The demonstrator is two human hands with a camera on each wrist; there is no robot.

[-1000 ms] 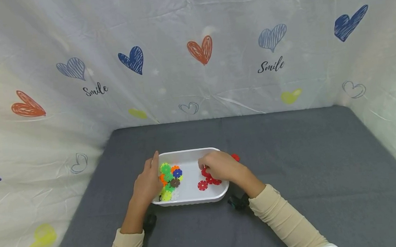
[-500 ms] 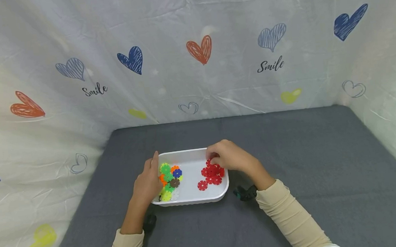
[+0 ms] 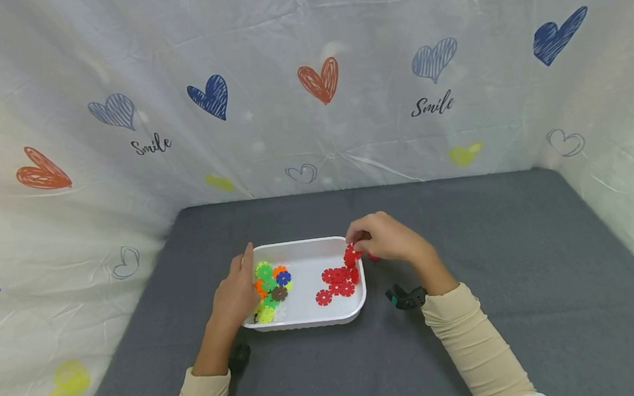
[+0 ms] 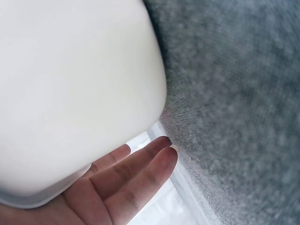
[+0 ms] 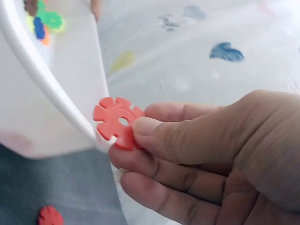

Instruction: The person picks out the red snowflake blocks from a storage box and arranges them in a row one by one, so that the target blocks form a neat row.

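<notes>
Red disc [image 5: 107, 117], flat, round and notched, so no long axis to reckon with. Pinched at the tips of right thumb and fingers, tilted, at the far right corner of the white tray [image 3: 303, 303]. Possibly two discs stacked (a curved edge across the face, hard to settle). To the left of the right hand [image 3: 386, 237], out ahead of the knuckles; far closer to right than left. Cannot tell whether over the tray floor or just above the rim.

From there, red pile [image 3: 335, 278] to the left and nearer the body, inside the tray's right end, several discs overlapping. Only obstacle seen between palm and pile: the raised rim at the right end.

Loose red disc [image 5: 50, 217] on the grey cloth [image 3: 493, 333], just outside that same end, partly masked by the right hand from above.

Tray with long axis running left to right. At the left end, mixed-colour discs [image 3: 270, 284] (green, orange, blue, brown, yellow), well apart from the reds. Left hand [image 3: 237, 298] against the outer wall there, fingers mostly straight, thumb hidden. Behind all, a pale curtain [image 3: 379, 136] with printed hearts.
</notes>
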